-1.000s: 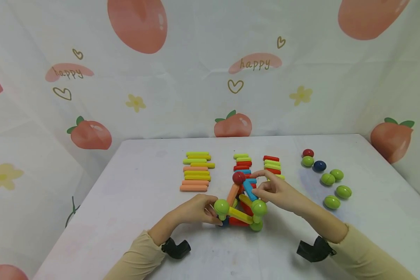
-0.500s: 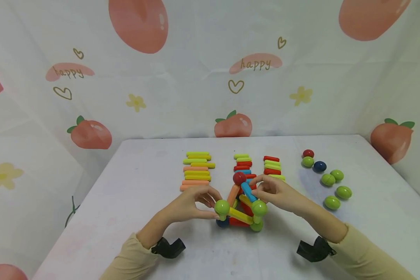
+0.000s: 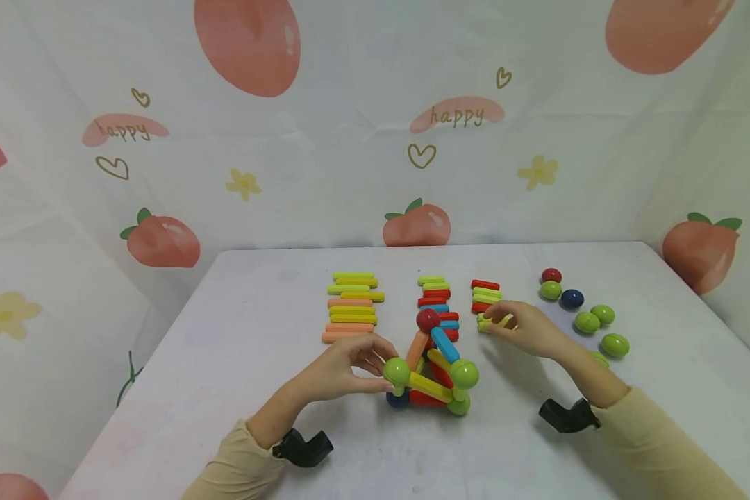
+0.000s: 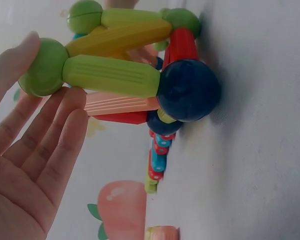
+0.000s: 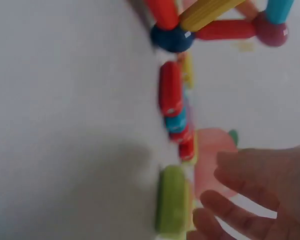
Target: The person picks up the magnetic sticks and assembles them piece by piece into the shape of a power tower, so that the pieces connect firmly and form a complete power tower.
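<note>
On the white table stands a frame of magnetic rods and balls. Its upper front-left green ball is held between the thumb and fingers of my left hand. A yellow-green rod drops from that ball to a dark blue ball on the table. At the frame's rear top sits a red ball, joined to a blue rod. My right hand is over the near end of the right rod column, fingertips right at a yellow-green rod; its fingers are apart in the right wrist view.
A column of longer yellow and orange rods lies behind the left hand. Short rods form a middle column behind the frame. Loose balls, including green, dark blue and red, lie at the right.
My right hand has left the frame's blue rod and moved right to the short rods. My left hand has shifted from the lower front-left corner up to the green ball.
</note>
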Motion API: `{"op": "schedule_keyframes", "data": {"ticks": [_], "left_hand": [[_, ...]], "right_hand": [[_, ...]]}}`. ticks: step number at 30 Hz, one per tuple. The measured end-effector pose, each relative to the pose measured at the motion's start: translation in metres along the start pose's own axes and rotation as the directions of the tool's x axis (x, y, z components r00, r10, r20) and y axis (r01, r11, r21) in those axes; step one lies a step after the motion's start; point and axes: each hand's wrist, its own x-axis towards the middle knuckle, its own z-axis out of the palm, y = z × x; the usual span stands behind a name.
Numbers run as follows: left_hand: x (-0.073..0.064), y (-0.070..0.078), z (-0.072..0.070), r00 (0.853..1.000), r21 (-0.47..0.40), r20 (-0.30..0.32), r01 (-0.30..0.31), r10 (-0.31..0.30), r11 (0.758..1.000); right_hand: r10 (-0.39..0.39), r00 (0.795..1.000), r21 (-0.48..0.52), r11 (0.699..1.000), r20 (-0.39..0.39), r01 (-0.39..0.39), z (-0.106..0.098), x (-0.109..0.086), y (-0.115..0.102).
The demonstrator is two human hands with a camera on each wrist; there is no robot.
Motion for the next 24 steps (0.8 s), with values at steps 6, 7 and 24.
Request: {"op": "schedule_keyframes", "data": {"ticks": [6, 7, 24], "left_hand": [[0.0, -0.001, -0.001, 1.0, 0.004, -0.004, 0.024, -0.024, 1.0], [0.001, -0.001, -0.001, 1.0, 0.003, -0.003, 0.024, -0.024, 1.0], [0.011, -0.003, 0.006, 1.0, -0.007, -0.022, 0.011, -0.012, 1.0]], "right_hand": [[0.062, 0.998, -0.144, 0.988, 0.021, -0.058, 0.005, 0.001, 0.011], [0.076, 0.997, -0.167, 0.983, 0.017, -0.072, 0.007, 0.001, 0.011], [-0.248, 0.949, 0.134, 0.952, -0.193, 0.275, -0.008, 0.008, -0.038]]}}
